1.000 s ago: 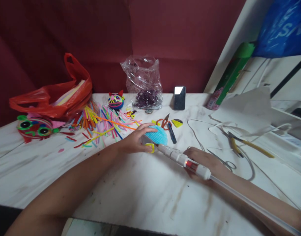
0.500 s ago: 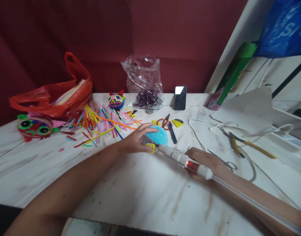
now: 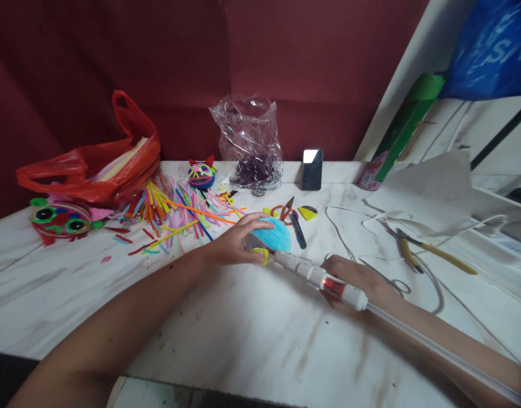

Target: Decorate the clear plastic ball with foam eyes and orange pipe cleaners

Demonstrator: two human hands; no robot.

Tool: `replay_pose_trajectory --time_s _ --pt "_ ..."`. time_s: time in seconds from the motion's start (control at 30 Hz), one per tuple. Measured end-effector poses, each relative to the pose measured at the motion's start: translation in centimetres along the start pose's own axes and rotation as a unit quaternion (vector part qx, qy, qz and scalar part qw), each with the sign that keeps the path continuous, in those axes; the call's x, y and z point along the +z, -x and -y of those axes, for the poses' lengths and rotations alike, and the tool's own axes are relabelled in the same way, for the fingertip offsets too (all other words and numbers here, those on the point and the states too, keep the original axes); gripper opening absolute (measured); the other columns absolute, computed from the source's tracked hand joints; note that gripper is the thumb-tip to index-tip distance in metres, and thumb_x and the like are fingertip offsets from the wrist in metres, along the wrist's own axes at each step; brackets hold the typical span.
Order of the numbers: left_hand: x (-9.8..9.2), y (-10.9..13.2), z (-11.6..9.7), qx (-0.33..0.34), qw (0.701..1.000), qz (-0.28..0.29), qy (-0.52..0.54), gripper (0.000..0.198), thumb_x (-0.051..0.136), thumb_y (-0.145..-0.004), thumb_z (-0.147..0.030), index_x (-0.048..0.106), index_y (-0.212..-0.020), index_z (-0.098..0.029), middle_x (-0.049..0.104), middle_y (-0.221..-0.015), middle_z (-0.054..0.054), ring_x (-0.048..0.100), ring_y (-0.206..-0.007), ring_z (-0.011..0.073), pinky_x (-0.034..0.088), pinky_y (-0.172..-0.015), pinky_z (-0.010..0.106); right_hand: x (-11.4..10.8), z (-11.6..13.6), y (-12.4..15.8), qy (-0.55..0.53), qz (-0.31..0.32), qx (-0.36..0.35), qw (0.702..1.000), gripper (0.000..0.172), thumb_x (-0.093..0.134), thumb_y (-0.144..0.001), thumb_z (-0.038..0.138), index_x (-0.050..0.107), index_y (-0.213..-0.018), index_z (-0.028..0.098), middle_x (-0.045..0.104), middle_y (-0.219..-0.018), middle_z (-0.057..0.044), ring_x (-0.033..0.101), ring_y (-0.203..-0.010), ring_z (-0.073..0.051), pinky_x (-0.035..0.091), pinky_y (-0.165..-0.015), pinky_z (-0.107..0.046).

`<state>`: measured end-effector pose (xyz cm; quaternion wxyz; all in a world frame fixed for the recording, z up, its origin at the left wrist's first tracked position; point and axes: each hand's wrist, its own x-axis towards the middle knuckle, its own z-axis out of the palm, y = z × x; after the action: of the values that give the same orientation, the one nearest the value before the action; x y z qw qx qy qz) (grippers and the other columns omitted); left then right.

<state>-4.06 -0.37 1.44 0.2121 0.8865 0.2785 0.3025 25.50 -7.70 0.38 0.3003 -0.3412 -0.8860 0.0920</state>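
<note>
My left hand point(image 3: 234, 242) is curled over a light blue ribbed dome point(image 3: 274, 233) on the white table point(image 3: 226, 328), with a small yellow piece point(image 3: 262, 255) at its thumb. My right hand point(image 3: 357, 276) grips a white pen-shaped glue gun point(image 3: 320, 277) with a red light on its body. The gun's tip points at the dome's near edge, beside the yellow piece.
Colourful foam strips point(image 3: 175, 212), a small cat-face ball point(image 3: 201, 173) and a red plastic bag point(image 3: 94, 164) lie to the left. A clear bag point(image 3: 251, 141), a phone point(image 3: 312, 169), small snips point(image 3: 291, 215), yellow-handled pliers point(image 3: 430, 249), scissors point(image 3: 388, 279) and a white cord point(image 3: 430, 283) lie behind and right.
</note>
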Motion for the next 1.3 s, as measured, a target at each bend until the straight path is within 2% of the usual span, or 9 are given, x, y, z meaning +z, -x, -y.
replay_pose_trajectory --time_s 0.3,0.47,0.6,0.73,1.03,1.1,1.17,1.23,1.3 --pt "0.0 0.0 -0.2 -0.002 1.0 -0.007 0.007 0.07 0.074 -0.069 -0.047 0.05 -0.131 -0.024 0.038 -0.146 0.017 0.036 -0.137 0.0337 0.03 -0.112 0.051 0.1 0.3 0.2 0.005 -0.04 -0.013 0.999 0.011 0.048 -0.079 0.015 0.054 -0.08 0.025 0.063 -0.072 -0.004 0.065 -0.071 -0.02 0.051 -0.061 -0.031" --pt "0.0 0.0 -0.1 0.002 1.0 -0.009 0.016 0.069 0.073 -0.071 -0.048 0.05 -0.132 -0.024 0.039 -0.145 0.016 0.035 -0.137 0.033 0.029 -0.112 0.051 0.1 0.1 0.2 -0.003 -0.065 -0.056 0.996 0.013 0.049 -0.078 0.012 0.054 -0.082 0.024 0.063 -0.071 -0.003 0.064 -0.069 -0.018 0.051 -0.059 -0.028" --pt "0.1 -0.1 -0.3 0.005 1.0 -0.02 0.019 0.057 0.065 -0.079 -0.047 0.051 -0.129 -0.023 0.041 -0.143 0.016 0.036 -0.137 0.0302 0.03 -0.113 0.048 0.0 0.2 0.1 -0.008 -0.05 -0.044 0.998 0.011 0.05 -0.079 0.013 0.054 -0.081 0.023 0.064 -0.073 -0.004 0.064 -0.07 -0.018 0.051 -0.06 -0.028" --pt "0.3 -0.2 -0.2 0.011 0.999 -0.025 0.019 0.055 0.064 -0.08 -0.047 0.052 -0.128 -0.022 0.041 -0.142 0.016 0.037 -0.137 0.0299 0.03 -0.113 0.047 0.0 0.3 0.2 -0.015 -0.055 -0.05 0.997 0.011 0.051 -0.079 0.014 0.054 -0.083 0.023 0.064 -0.074 -0.004 0.065 -0.07 -0.017 0.052 -0.061 -0.028" --pt "0.5 -0.2 0.0 0.004 0.999 -0.033 0.021 0.054 0.064 -0.08 -0.045 0.052 -0.127 -0.022 0.042 -0.14 0.016 0.037 -0.136 0.0299 0.03 -0.113 0.046 -1.0 -0.3 0.1 0.017 -0.018 0.035 0.999 0.01 0.058 -0.071 0.015 0.058 -0.075 0.024 0.072 -0.082 -0.006 0.07 -0.08 -0.023 0.055 -0.065 -0.03" --pt "0.5 -0.3 0.0 -0.002 0.999 -0.038 0.022 0.053 0.065 -0.08 -0.045 0.052 -0.126 -0.021 0.042 -0.139 0.016 0.038 -0.136 0.0303 0.031 -0.113 0.047 -1.4 0.0 0.1 0.041 -0.057 0.081 0.994 0.01 0.057 -0.072 0.015 0.059 -0.073 0.025 0.072 -0.08 -0.005 0.069 -0.073 -0.022 0.053 -0.059 -0.028" --pt "0.6 -0.3 0.1 -0.003 0.999 -0.043 0.024 0.053 0.065 -0.08 -0.046 0.053 -0.125 -0.022 0.043 -0.138 0.015 0.039 -0.135 0.0302 0.031 -0.112 0.047 -1.9 0.1 0.1 0.071 -0.133 0.137 0.979 0.007 0.057 -0.076 0.02 0.061 -0.078 0.025 0.071 -0.08 -0.004 0.068 -0.068 -0.021 0.05 -0.054 -0.028" --pt "0.7 -0.4 0.2 -0.003 0.998 -0.047 0.029 0.052 0.065 -0.08 -0.046 0.053 -0.125 -0.022 0.044 -0.137 0.015 0.039 -0.135 0.0299 0.032 -0.112 0.047 -2.6 -0.8 0.0 0.085 -0.219 0.195 0.952 0.01 0.058 -0.08 0.031 0.062 -0.087 0.024 0.071 -0.08 -0.004 0.066 -0.069 -0.022 0.049 -0.055 -0.029" --pt "0.7 -0.4 0.3 -0.003 0.998 -0.05 0.037 0.05 0.064 -0.081 -0.045 0.053 -0.124 -0.023 0.044 -0.138 0.014 0.039 -0.134 0.0295 0.033 -0.112 0.046 -3.4 -2.7 -0.3 0.089 -0.275 0.264 0.92 0.019 0.056 -0.082 0.038 0.062 -0.089 0.022 0.07 -0.077 -0.005 0.066 -0.07 -0.024 0.049 -0.059 -0.032"
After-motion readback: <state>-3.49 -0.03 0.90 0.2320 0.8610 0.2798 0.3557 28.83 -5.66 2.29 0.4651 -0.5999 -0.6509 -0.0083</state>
